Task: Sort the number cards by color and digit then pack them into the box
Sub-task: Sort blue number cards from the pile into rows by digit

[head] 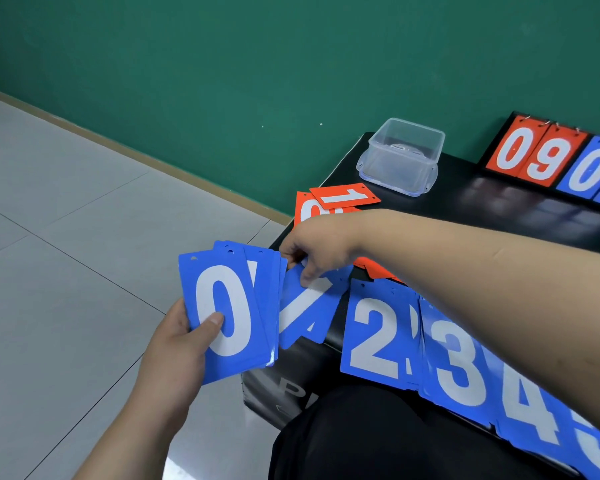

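My left hand grips a fanned stack of blue cards with a white 0 on top, off the table's left edge. My right hand pinches the top of a tilted blue 1 card beside that stack. Blue piles showing 2, 3 and 4 lie in a row along the table's near edge. Red cards showing 1 and 0 lie further back, partly hidden by my right wrist. A clear plastic box sits upside down on its lid at the back.
A black table stands against a green wall. A flip scoreboard with red 0, 9 and blue digits stands at the back right. Grey tiled floor lies to the left. My dark-clothed lap is under the near edge.
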